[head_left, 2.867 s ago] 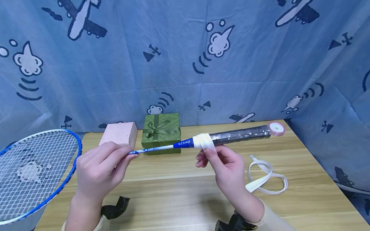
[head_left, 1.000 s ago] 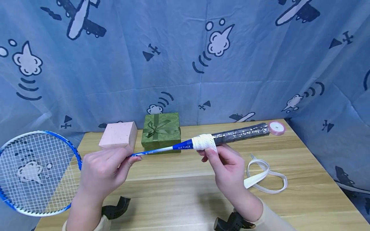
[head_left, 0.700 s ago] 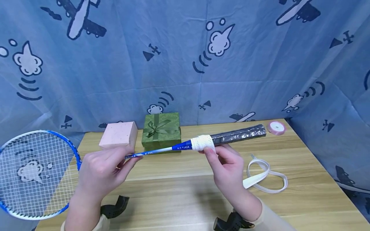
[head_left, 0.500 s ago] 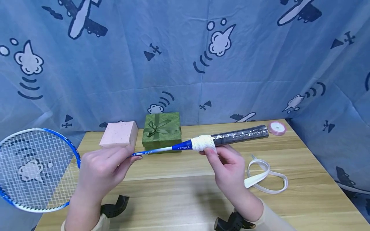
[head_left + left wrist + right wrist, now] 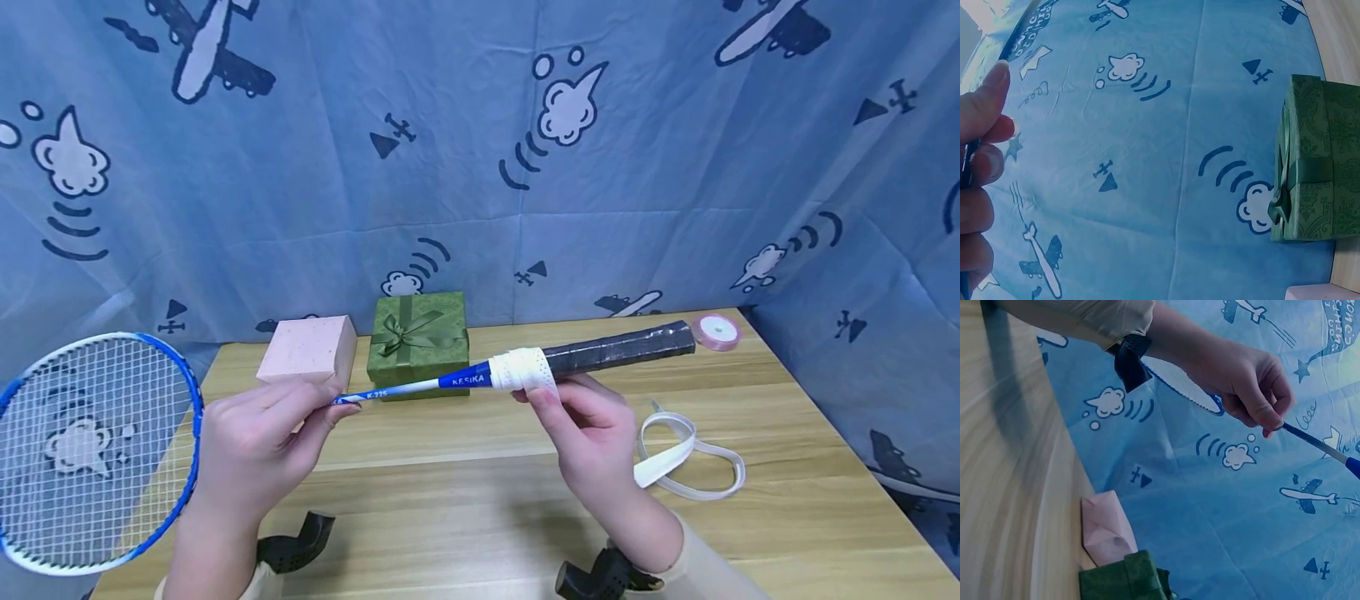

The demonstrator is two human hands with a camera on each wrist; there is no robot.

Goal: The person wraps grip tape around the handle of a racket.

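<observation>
A blue and white badminton racket point(image 5: 405, 389) is held in the air above the table, its strung head at the left. My left hand point(image 5: 258, 442) pinches its shaft between thumb and fingers; in the right wrist view that same left hand point(image 5: 1250, 384) grips the shaft too. White perforated grip tape point(image 5: 519, 369) is wound round the upper end of the handle, by the blue cone. The lower handle point(image 5: 618, 348) shows dark and shiny. My right hand point(image 5: 596, 433) pinches the tape just under the wrap, and the tape's loose tail point(image 5: 671, 458) curls beyond the wrist on the table.
At the back of the wooden table point(image 5: 450, 517) stand a pink box point(image 5: 309, 348) and a green gift box point(image 5: 416, 342) with a bow. A pink ribbon spool point(image 5: 717, 332) lies beyond the handle's end. A blue patterned curtain point(image 5: 465, 167) hangs behind.
The racket has rolled about its shaft, and the white wrap lies wider and flatter round the handle than 2.9 seconds ago. Lately the racket shifts slightly left. Both hands keep their places.
</observation>
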